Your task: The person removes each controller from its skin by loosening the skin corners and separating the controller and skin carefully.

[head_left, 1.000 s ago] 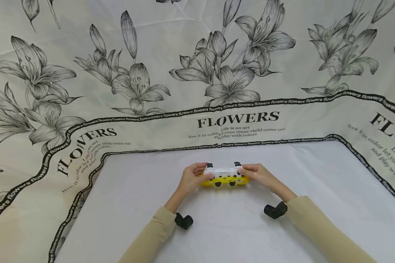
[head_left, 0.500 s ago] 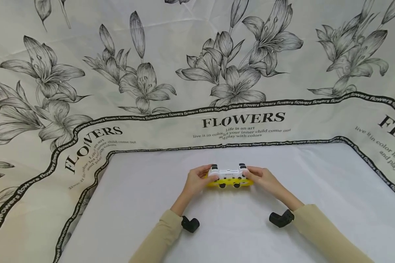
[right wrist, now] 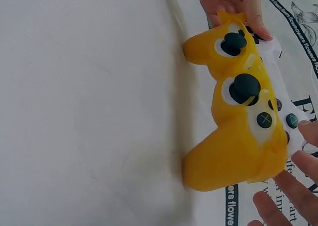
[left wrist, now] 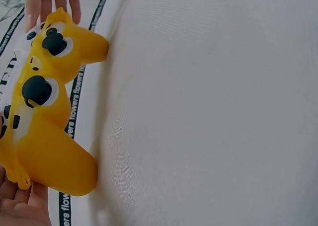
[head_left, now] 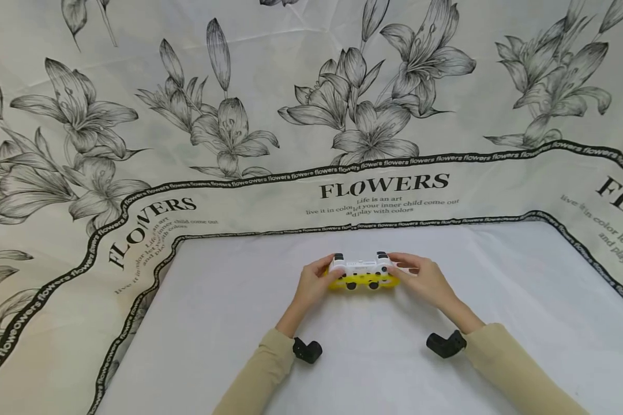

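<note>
A white game controller with a yellow silicone cover over its grips and stick side is held above the table. White casing shows uncovered along its shoulder-button edge. Both black thumbsticks poke through the cover. My left hand grips one end, thumb over the front and fingers behind. At the other end, my right hand pinches the controller, its thumb near the triangle button and some fingers spread apart. In the left wrist view, a loose flap of the cover hangs by the left fingers.
A white cloth covers the table under both forearms. Behind it rises a flower-printed fabric backdrop with black lettered borders. A black wrist camera sits on each wrist, the left one and the right one.
The head view has shifted a little, placing hands and controller further right than a second ago. Fingers of my right hand have spread away from the controller's back, while the left keeps its grip.
</note>
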`<act>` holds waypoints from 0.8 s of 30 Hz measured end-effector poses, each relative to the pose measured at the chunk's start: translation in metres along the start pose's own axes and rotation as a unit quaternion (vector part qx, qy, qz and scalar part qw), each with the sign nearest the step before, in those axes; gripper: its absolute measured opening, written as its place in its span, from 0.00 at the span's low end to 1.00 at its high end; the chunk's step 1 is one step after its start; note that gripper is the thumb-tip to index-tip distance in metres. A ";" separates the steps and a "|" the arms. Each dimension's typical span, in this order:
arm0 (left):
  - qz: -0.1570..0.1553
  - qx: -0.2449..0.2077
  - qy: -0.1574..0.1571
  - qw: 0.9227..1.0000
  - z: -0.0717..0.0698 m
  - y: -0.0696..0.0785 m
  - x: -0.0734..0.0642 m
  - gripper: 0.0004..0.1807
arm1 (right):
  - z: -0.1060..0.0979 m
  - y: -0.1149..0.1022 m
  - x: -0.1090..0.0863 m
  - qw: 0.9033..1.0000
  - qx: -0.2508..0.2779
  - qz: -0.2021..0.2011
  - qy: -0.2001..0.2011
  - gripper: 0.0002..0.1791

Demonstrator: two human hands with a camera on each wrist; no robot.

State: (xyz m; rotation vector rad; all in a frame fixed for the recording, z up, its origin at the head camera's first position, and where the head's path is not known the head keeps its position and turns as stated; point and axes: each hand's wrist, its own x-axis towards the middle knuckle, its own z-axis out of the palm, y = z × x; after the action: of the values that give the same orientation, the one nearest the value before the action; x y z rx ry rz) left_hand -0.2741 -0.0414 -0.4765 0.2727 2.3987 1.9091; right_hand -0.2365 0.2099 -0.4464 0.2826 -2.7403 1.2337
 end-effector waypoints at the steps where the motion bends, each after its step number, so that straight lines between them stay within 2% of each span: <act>1: 0.000 0.004 0.003 1.000 0.001 0.000 0.001 0.27 | -0.002 -0.001 -0.001 1.000 -0.005 -0.003 0.002 0.25; 8: -0.001 0.022 0.017 1.000 0.003 0.000 0.005 0.26 | -0.011 -0.008 -0.006 0.999 -0.029 -0.038 0.022 0.21; 15: -0.008 0.001 0.024 1.000 0.003 0.004 0.004 0.26 | -0.013 -0.022 -0.006 0.992 -0.076 -0.097 0.037 0.22; 20: -0.018 -0.008 0.025 0.999 0.004 0.002 0.005 0.26 | -0.009 -0.034 -0.005 0.986 -0.119 -0.117 0.019 0.20; 23: -0.012 -0.010 0.024 1.000 0.004 0.000 0.004 0.26 | -0.005 -0.039 -0.005 0.982 -0.143 -0.120 0.002 0.19; 24: -0.012 -0.011 0.021 1.000 0.003 0.004 0.001 0.26 | -0.004 -0.040 -0.005 0.981 -0.149 -0.123 -0.001 0.18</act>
State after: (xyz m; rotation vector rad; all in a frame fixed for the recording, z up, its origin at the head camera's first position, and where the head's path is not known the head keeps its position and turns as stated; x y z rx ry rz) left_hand -0.2744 -0.0369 -0.4729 0.2056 2.3939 1.9488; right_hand -0.2223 0.1872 -0.4156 0.5667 -2.7374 0.7518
